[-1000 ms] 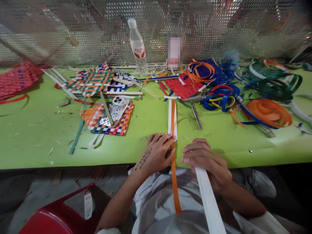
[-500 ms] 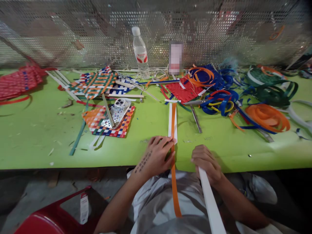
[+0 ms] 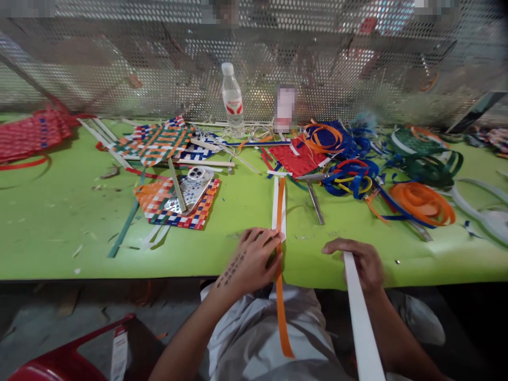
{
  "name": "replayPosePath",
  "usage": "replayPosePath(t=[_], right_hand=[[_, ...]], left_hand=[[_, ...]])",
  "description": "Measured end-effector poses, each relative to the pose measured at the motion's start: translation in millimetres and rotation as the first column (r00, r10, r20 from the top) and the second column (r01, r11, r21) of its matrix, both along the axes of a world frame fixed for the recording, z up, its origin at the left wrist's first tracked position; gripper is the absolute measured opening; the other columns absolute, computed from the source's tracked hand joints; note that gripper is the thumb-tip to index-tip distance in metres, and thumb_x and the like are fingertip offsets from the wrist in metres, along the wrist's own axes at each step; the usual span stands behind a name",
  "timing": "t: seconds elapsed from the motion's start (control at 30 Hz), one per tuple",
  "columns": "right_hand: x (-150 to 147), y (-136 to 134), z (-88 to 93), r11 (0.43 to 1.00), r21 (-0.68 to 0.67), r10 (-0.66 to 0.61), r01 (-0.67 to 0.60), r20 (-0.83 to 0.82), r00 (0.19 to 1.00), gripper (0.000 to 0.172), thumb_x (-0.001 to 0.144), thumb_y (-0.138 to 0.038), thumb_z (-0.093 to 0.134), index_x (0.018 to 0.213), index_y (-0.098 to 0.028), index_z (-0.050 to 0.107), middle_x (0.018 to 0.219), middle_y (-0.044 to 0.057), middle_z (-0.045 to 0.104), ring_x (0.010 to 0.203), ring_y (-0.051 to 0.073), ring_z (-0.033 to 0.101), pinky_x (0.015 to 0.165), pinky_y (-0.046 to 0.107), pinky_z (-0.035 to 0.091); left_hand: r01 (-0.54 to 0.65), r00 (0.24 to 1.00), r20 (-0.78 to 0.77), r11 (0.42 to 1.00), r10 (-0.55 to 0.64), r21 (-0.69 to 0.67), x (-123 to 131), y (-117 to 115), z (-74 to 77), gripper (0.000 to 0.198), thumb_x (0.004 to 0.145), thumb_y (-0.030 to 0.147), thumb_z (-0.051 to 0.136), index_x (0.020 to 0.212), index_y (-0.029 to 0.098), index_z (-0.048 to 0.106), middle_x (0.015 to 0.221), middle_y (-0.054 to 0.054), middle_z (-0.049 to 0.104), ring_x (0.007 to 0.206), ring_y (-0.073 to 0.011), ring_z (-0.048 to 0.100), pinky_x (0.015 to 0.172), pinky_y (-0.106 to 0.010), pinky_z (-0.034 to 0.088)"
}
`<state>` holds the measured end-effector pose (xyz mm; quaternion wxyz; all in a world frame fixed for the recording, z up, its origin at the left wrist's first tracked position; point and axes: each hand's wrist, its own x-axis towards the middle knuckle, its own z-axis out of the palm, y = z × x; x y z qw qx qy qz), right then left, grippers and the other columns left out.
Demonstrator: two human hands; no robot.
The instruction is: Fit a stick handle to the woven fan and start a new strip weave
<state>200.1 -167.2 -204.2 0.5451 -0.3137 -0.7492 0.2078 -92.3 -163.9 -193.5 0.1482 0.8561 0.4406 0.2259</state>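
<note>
Your orange strip (image 3: 281, 312) lies straight out in front of you, its long way running from near your body to the far side of the green table (image 3: 67, 233). Its near end hangs past the table edge over your lap; its far part lies on top of flat white strips (image 3: 275, 203), with a short white strip (image 3: 279, 173) across the far end. Your left hand (image 3: 254, 260) is the near one: it rests palm down, fingers loosely bent, with tips touching the orange strip from its left side. Your right hand (image 3: 367, 264) is well apart on the other side, so the orange strip is to its left. That hand is curled around the top of a long white strip (image 3: 362, 323), which slants down toward you and out of view. I can't tell which fingers pinch it.
</note>
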Motion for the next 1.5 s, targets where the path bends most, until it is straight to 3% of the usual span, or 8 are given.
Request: replayPosePath(t=[0.07,0.13,0.37,0.53,0.73,0.93,1.2,1.5], right_hand=[[2.2,-0.2,-2.8,0.999,-0.048,-0.005,0.002,-0.070,0.998,0.022,0.111,-0.029,0.053,0.126,-0.029,0.069,0.094,0.008,0.081,0.082,0.027,0.081,0.069,0.044,0.069],[4.2,1.3,-4.6,1.000,-0.009,-0.029,0.029,-0.067,0.997,0.018,0.109,-0.031,0.057,0.120,-0.028,0.072,0.094,0.009,0.082,0.082,0.028,0.081,0.068,0.046,0.069],[8.3,5.7,-4.3,0.989,0.083,-0.121,0.122,-0.016,0.993,0.029,0.096,-0.009,0.072,0.118,-0.026,0.080,0.089,0.005,0.082,0.076,0.026,0.081,0.063,0.040,0.068],[9.8,6.1,-6.3,0.976,0.073,-0.206,0.204,0.019,0.978,0.022,0.097,-0.013,0.073,0.114,-0.027,0.080,0.096,0.007,0.084,0.082,0.026,0.081,0.064,0.039,0.068],[5.7,7.3,-3.7,0.960,0.110,-0.262,0.257,0.028,0.965,0.018,0.103,-0.017,0.066,0.111,-0.024,0.080,0.088,0.006,0.081,0.079,0.024,0.080,0.068,0.039,0.067],[-6.9,4.8,13.7,0.971,0.054,-0.235,0.234,0.010,0.972,0.019,0.102,-0.013,0.068,0.110,-0.024,0.081,0.084,0.004,0.080,0.072,0.021,0.078,0.065,0.035,0.065],[-3.2,8.8,1.7,0.987,-0.005,-0.160,0.160,-0.056,0.986,0.022,0.100,-0.011,0.070,0.111,-0.024,0.083,0.092,0.007,0.083,0.076,0.023,0.080,0.062,0.035,0.065],[-2.4,18.1,10.4,0.987,0.079,-0.134,0.138,-0.049,0.990,0.032,0.097,-0.005,0.069,0.117,-0.026,0.083,0.094,0.006,0.082,0.079,0.022,0.079,0.067,0.036,0.064]], left_hand=[[0.001,1.000,0.002,1.000,-0.001,0.001,0.1,-0.2,-0.5,0.041,0.104,0.028,0.061,0.143,0.021,0.064,0.140,-0.010,0.072,0.124,-0.0305,0.062,0.108,-0.051,0.049],[0.002,1.000,-0.001,1.000,-0.002,0.005,0.0,-0.3,-1.3,0.040,0.104,0.028,0.061,0.143,0.020,0.065,0.141,-0.010,0.072,0.124,-0.0308,0.062,0.108,-0.052,0.049],[0.005,1.000,-0.004,1.000,-0.005,0.021,-1.2,-0.2,-2.9,0.040,0.104,0.028,0.060,0.144,0.019,0.064,0.140,-0.010,0.072,0.124,-0.0302,0.063,0.107,-0.051,0.049],[0.002,1.000,0.010,1.000,-0.002,0.028,-1.1,0.3,-2.4,0.039,0.104,0.028,0.060,0.143,0.023,0.065,0.140,-0.010,0.072,0.124,-0.0301,0.064,0.107,-0.051,0.049],[0.008,1.000,0.009,0.998,-0.009,0.055,-1.2,0.7,-2.9,0.038,0.105,0.027,0.060,0.142,0.022,0.064,0.138,-0.010,0.073,0.124,-0.0294,0.064,0.106,-0.050,0.049],[0.011,1.000,0.006,0.998,-0.012,0.066,-1.8,0.3,-4.2,0.038,0.105,0.027,0.060,0.141,0.018,0.065,0.138,-0.010,0.072,0.123,-0.0287,0.064,0.106,-0.050,0.049],[0.004,1.000,0.002,0.998,-0.004,0.063,-1.0,0.4,-4.1,0.037,0.105,0.026,0.059,0.141,0.020,0.065,0.139,-0.009,0.072,0.122,-0.0287,0.063,0.105,-0.049,0.048],[0.000,1.000,-0.009,0.997,0.001,0.078,-0.7,0.7,-3.4,0.036,0.105,0.025,0.060,0.140,0.019,0.066,0.138,-0.009,0.073,0.124,-0.0289,0.063,0.107,-0.048,0.047]])
